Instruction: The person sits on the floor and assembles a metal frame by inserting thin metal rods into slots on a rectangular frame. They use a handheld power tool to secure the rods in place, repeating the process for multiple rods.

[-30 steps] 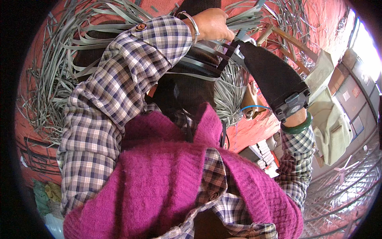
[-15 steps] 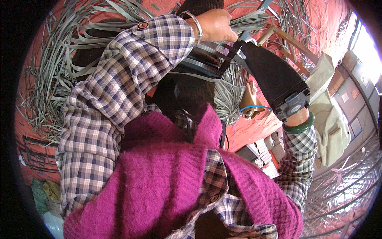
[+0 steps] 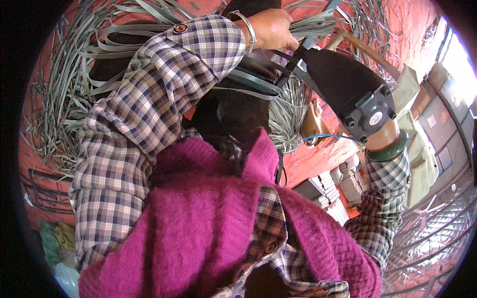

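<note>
My left hand (image 3: pixel 271 31), with a silver bangle (image 3: pixel 247 29), reaches across to the top middle. Its fingers are curled closed beside a bundle of flat grey strips (image 3: pixel 314 25) and a narrow blue-grey bar (image 3: pixel 309 42); what lies inside them is hidden. My right hand (image 3: pixel 330 72) comes in from the right under a black covering, with a black box (image 3: pixel 373 115) at the wrist and a green bangle (image 3: pixel 388 150). Its fingers are not visible. Dark straps run between the two hands. Loops of grey strip (image 3: pixel 253 87) lie across my dark-clothed legs (image 3: pixel 238 116).
Long grey strips (image 3: pixel 54 99) lie heaped on the red floor (image 3: pixel 310 163) at left, and another bundle (image 3: pixel 289 111) hangs near the middle. A wooden frame (image 3: pixel 370 53) stands beyond my right hand. Stacked white pieces (image 3: pixel 325 188) and pale cloth (image 3: pixel 420 154) are at right.
My right hand and forearm have shifted to the right, and the wrist has turned so the black box shows more of its face. My left hand has barely moved.
</note>
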`<state>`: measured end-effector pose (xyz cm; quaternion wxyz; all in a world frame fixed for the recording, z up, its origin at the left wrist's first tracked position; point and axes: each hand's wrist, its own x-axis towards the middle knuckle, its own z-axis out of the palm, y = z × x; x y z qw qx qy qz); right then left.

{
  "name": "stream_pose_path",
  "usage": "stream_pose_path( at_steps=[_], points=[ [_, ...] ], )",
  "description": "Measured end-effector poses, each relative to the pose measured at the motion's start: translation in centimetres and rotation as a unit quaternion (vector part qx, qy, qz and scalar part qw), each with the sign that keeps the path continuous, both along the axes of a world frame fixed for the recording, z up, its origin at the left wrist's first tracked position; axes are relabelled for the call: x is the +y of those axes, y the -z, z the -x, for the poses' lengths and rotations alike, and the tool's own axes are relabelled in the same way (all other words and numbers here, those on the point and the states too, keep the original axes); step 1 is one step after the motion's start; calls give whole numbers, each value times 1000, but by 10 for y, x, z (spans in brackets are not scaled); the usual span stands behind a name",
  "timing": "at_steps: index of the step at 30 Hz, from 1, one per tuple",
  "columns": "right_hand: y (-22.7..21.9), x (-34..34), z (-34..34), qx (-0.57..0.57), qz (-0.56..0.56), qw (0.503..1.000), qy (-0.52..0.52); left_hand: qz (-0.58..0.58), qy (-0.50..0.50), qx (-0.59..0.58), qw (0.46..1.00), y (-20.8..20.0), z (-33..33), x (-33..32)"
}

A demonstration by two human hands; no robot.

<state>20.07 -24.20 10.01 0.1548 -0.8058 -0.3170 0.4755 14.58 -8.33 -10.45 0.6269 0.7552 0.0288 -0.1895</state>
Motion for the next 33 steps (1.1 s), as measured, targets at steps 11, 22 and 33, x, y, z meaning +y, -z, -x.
stream_pose_path(
  at_steps=[11, 22, 33],
  points=[
    [-15, 10, 9, -146, 6, 976, -164, 131, -63, 37, 989, -12, 9, 25],
    [-13, -21, 8, -48, 57, 993, -89, 320, -47, 67, 944, -12, 9, 30],
    [-16, -20, 6, -173, 94, 947, -254, 59, -36, -47, 996, 0, -9, 20]
  ],
)
